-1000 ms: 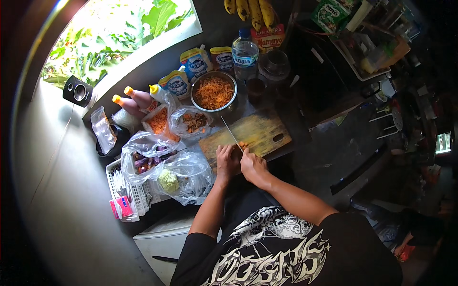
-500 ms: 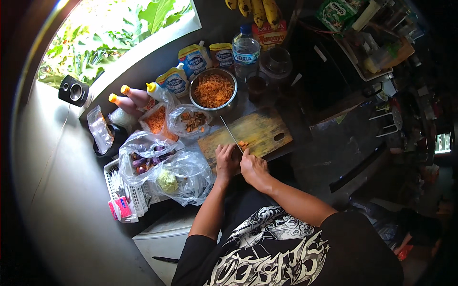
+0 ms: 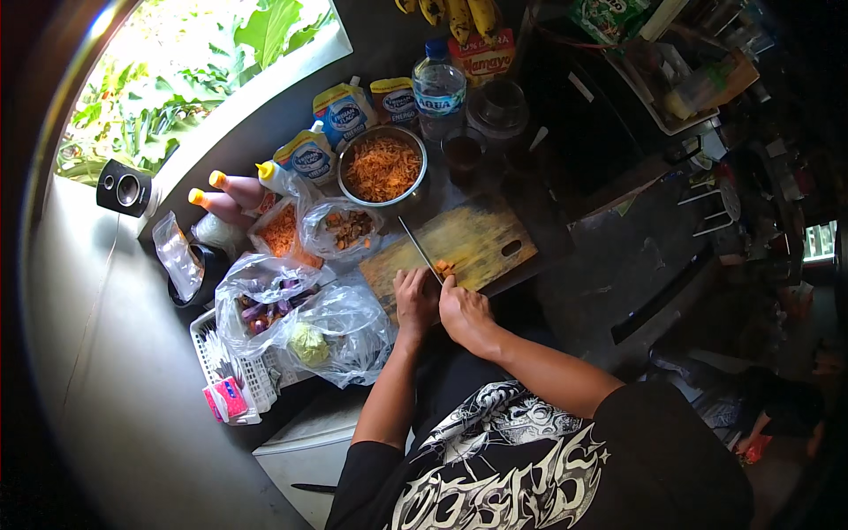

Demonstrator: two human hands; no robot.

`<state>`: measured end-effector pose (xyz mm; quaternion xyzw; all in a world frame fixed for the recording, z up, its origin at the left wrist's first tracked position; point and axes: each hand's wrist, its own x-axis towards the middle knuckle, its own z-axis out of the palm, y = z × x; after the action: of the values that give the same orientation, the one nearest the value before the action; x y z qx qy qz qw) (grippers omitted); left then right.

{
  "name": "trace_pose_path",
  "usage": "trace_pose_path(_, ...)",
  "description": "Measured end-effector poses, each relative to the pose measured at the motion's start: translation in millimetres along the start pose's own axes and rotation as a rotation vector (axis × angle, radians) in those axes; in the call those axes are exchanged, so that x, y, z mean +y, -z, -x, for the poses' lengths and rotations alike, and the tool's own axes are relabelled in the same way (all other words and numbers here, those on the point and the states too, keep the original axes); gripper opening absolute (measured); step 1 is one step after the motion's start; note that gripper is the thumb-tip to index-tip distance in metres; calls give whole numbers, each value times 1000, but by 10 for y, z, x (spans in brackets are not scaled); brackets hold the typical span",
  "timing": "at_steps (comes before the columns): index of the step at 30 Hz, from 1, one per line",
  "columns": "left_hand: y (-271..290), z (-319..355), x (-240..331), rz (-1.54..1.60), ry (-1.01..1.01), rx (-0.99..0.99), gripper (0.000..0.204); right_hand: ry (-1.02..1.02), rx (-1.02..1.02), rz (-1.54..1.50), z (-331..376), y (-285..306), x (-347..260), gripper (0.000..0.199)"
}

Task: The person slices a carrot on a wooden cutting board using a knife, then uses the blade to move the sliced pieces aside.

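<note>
My right hand [image 3: 465, 314] is wrapped round the handle of a knife [image 3: 418, 245]. Its thin blade slants up and left across a worn, yellowish wooden cutting board [image 3: 481, 225]. Small orange chopped pieces [image 3: 445, 266], which look like carrot, lie against the blade's right side. On the other side of the blade, my left hand [image 3: 415, 300] rests at the board's near edge with fingers curled down. Whatever those fingers press on is hidden beneath them. Beyond the board stands a steel bowl [image 3: 423, 181] heaped with orange shreds [image 3: 382, 168].
Left of the board sit a bag of chopped brown-orange pieces [image 3: 349, 229], a bag of orange shreds [image 3: 281, 231], and a plastic bag [image 3: 353, 331] with a pale green vegetable [image 3: 308, 344]. A water bottle [image 3: 439, 91], pouches [image 3: 343, 113] and a dark-filled cup [image 3: 464, 152] stand behind.
The whole view has shifted slightly, with the counter things a little further left. Both hands stay at the board's near edge, and the orange pieces beside the blade show a little more.
</note>
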<state>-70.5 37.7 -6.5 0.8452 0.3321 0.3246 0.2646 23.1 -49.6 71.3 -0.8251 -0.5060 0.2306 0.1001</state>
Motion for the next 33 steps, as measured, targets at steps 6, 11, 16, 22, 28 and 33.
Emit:
trace_pose_path(6,17,-31,36,6,9,19,24,4,-29,15,-18,0,15,24)
trace_pose_path(11,35,-47,58,11,-2,22,26,-17,-18,15,-50,-58,34,22)
trace_pose_path(16,9,-24,18,-9,-13,31,28,4,10,42,-76,-167,96,16)
trace_pose_path(22,39,-82,61,7,-10,18,24,-6,7,-64,-199,-200,183,18)
trace_pose_path(28,8,-62,58,13,-7,50,20,-88,-80,-145,-232,37,143,25)
trace_pose_path(33,-12,-9,-15,0,-8,29,20,-34,-42,-59,-127,34,56,21)
